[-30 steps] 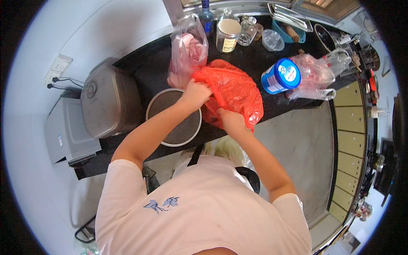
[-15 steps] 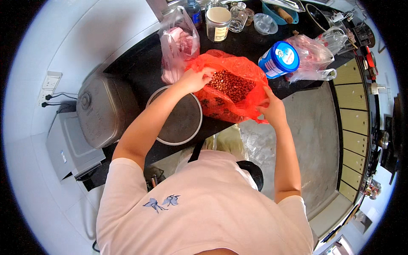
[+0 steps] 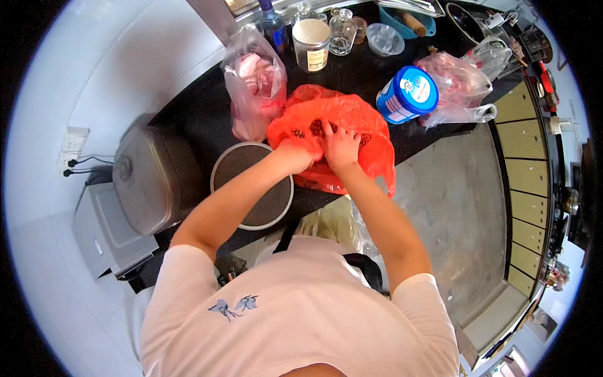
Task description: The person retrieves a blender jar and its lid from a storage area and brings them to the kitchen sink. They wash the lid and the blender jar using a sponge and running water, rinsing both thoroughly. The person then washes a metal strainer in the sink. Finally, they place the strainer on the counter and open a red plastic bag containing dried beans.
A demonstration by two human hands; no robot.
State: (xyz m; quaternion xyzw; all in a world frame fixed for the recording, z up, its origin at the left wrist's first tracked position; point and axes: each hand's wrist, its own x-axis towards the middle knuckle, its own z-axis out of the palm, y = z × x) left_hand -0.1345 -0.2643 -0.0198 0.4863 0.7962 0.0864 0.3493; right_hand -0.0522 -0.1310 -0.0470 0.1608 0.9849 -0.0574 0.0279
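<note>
A red plastic bag (image 3: 370, 113) sits open on the dark counter in front of me. Small reddish-brown nuts that look like peanuts (image 3: 317, 127) show in its mouth. My left hand (image 3: 300, 155) is at the near left side of the opening, with red film over part of it; its fingers are hidden. Close beside it, my right hand (image 3: 341, 147) reaches into the mouth of the bag, its fingers apart over the peanuts and nothing visibly held. Just left of the bag lies a round sieve with a pale rim (image 3: 217, 164), beneath my left forearm.
Behind the bag are a clear bag of raw meat (image 3: 256, 78), a lidded jar (image 3: 311, 47), glass bottles (image 3: 342, 34) and a blue tub (image 3: 411, 94). More bagged meat (image 3: 449, 78) is farther right. A metal container (image 3: 151, 179) stands at left. The counter edge (image 3: 433, 143) runs along the right.
My right hand has left the bag's right rim and moved left into its mouth. My left hand has shifted nearer to me. The bag's opening has narrowed, covering more of the peanuts.
</note>
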